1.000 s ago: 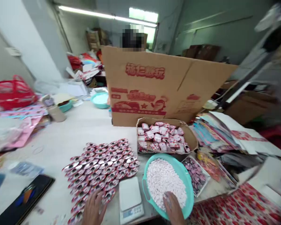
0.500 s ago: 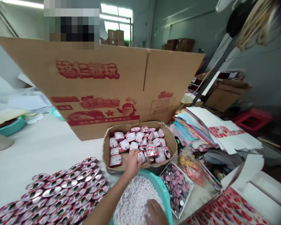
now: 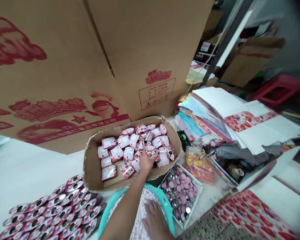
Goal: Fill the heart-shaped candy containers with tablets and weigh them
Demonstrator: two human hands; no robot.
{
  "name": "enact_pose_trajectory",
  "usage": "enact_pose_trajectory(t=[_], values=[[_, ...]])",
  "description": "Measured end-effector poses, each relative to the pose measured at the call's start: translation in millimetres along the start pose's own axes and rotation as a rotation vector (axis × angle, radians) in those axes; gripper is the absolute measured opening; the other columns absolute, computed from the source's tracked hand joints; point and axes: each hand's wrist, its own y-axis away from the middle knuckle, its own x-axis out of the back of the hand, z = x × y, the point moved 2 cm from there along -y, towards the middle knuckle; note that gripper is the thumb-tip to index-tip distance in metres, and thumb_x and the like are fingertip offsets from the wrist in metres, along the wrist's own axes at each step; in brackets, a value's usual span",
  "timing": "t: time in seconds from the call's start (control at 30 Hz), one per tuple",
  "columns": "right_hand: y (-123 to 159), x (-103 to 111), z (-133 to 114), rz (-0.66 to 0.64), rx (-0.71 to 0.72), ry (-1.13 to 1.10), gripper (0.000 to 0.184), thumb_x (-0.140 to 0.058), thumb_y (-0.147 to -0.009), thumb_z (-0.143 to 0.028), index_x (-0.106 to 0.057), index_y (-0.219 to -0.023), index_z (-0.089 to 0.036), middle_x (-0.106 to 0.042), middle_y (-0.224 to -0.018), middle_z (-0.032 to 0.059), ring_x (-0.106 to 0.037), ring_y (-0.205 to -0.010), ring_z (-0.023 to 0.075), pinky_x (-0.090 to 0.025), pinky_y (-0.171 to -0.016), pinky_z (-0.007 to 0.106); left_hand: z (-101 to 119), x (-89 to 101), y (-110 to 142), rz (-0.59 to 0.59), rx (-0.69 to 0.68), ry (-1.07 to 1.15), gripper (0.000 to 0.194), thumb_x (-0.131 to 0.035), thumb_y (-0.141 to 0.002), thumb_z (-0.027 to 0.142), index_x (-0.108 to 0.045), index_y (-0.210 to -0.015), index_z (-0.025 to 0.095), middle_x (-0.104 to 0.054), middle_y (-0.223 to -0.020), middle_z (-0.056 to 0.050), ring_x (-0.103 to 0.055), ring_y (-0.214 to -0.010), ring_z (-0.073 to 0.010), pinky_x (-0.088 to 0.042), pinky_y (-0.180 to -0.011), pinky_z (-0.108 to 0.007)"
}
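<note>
My left hand reaches into a cut-down cardboard box, its fingers apart and touching the small strawberry-printed containers heaped there. Below it, my right hand lies palm down with spread fingers on small white candies. These candies fill a turquoise basin, which my left forearm crosses and partly hides. Rows of similar oval containers with dark round openings stand on the white table to the left.
A tray of pink and silver round caps sits right of the basin. Beyond it are a bag of orange-red bits, stacked printed sheets and strawberry-printed sheets. A large printed carton rises behind the box.
The view has tilted down and swung right. My left hand has shifted right among the containers in the box. My right hand lies flatter and more spread on the candies.
</note>
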Motion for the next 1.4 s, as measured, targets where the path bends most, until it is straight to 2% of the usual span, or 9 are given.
enact_pose_trajectory(t=[0.27, 0.47, 0.57, 0.73, 0.87, 0.97, 1.07, 1.23, 1.4], values=[[-8.6, 25.0, -17.0, -0.035, 0.014, 0.052, 0.042, -0.047, -0.085, -0.042, -0.056, -0.116, -0.014, -0.055, -0.120, 0.0141, -0.043, -0.117, 0.0289, -0.031, -0.101, 0.043, -4.8, 20.4, 0.0, -0.013, 0.157, 0.250, 0.062, -0.083, -0.046, 0.041, -0.053, -0.094, 0.015, -0.065, -0.095, -0.013, -0.061, -0.093, -0.0278, -0.044, -0.079, -0.034], [1.4, 23.6, -25.7, -0.009, -0.010, 0.118, 0.039, -0.045, -0.086, -0.044, -0.058, -0.109, -0.015, -0.057, -0.109, 0.0124, -0.045, -0.108, 0.0274, -0.033, -0.096, 0.040, -11.5, 76.0, 58.8, -0.126, 0.057, 0.824, 0.044, -0.077, -0.055, 0.042, -0.060, -0.085, 0.014, -0.068, -0.082, -0.006, -0.062, -0.074, -0.0179, -0.048, -0.069, -0.028], [2.4, 24.8, -29.4, -0.015, 0.002, 0.144, 0.039, -0.043, -0.087, -0.045, -0.057, -0.110, -0.016, -0.056, -0.109, 0.0119, -0.044, -0.107, 0.0264, -0.032, -0.095, 0.039, -42.2, 113.6, 107.7, -0.128, 0.061, 0.960, 0.047, -0.075, -0.059, 0.042, -0.061, -0.093, 0.013, -0.068, -0.086, -0.006, -0.062, -0.073, -0.0157, -0.050, -0.070, -0.027], [4.5, 24.9, -35.6, -0.084, -0.045, 0.182, 0.040, -0.039, -0.089, -0.046, -0.057, -0.108, -0.015, -0.057, -0.107, 0.0130, -0.045, -0.106, 0.0257, -0.030, -0.091, 0.037, -126.1, 152.1, 193.4, -0.020, 0.190, 0.925, 0.046, -0.075, -0.062, 0.039, -0.062, -0.098, 0.014, -0.069, -0.093, -0.006, -0.064, -0.083, -0.0174, -0.050, -0.078, -0.029], [16.8, 20.7, -41.5, -0.080, -0.055, 0.206, 0.042, -0.037, -0.089, -0.048, -0.057, -0.106, -0.015, -0.057, -0.105, 0.0124, -0.047, -0.103, 0.0246, -0.028, -0.089, 0.036, -181.4, 157.9, 249.2, 0.021, 0.335, 0.947, 0.051, -0.075, -0.062, 0.039, -0.060, -0.103, 0.014, -0.069, -0.096, -0.008, -0.065, -0.085, -0.0184, -0.052, -0.077, -0.030], [27.7, 15.8, -44.3, -0.086, -0.036, 0.206, 0.045, -0.035, -0.090, -0.049, -0.056, -0.111, -0.016, -0.058, -0.104, 0.0122, -0.048, -0.103, 0.0240, -0.028, -0.089, 0.035, -202.7, 158.9, 277.9, 0.040, 0.423, 0.931, 0.055, -0.075, -0.060, 0.040, -0.059, -0.104, 0.013, -0.069, -0.093, -0.009, -0.066, -0.078, -0.0180, -0.053, -0.067, -0.027], [34.4, 12.0, -44.7, -0.106, -0.056, 0.178, 0.047, -0.034, -0.090, -0.051, -0.056, -0.113, -0.017, -0.059, -0.107, 0.0115, -0.051, -0.102, 0.0226, -0.030, -0.087, 0.033, -212.0, 160.2, 295.2, 0.045, 0.434, 0.927, 0.057, -0.076, -0.059, 0.041, -0.057, -0.104, 0.013, -0.069, -0.094, -0.009, -0.066, -0.075, -0.0178, -0.054, -0.062, -0.027], [32.5, 8.1, -42.1, -0.173, -0.199, 0.021, 0.044, -0.042, -0.084, -0.055, -0.061, -0.102, -0.020, -0.063, -0.104, 0.0082, -0.057, -0.095, 0.0216, -0.036, -0.080, 0.031, -218.3, 162.1, 307.5, 0.096, 0.313, 0.892, 0.055, -0.075, -0.061, 0.041, -0.055, -0.105, 0.015, -0.068, -0.097, -0.008, -0.066, -0.082, -0.0178, -0.054, -0.075, -0.029], [21.9, 6.6, -35.8, -0.148, -0.502, -0.462, 0.036, -0.065, -0.066, -0.051, -0.066, -0.080, -0.017, -0.067, -0.078, 0.0066, -0.060, -0.084, 0.0228, -0.039, -0.077, 0.031, -214.9, 160.9, 314.5, 0.101, 0.281, 0.864, 0.054, -0.074, -0.062, 0.042, -0.054, -0.105, 0.016, -0.068, -0.095, -0.007, -0.065, -0.082, -0.0177, -0.053, -0.076, -0.029]])
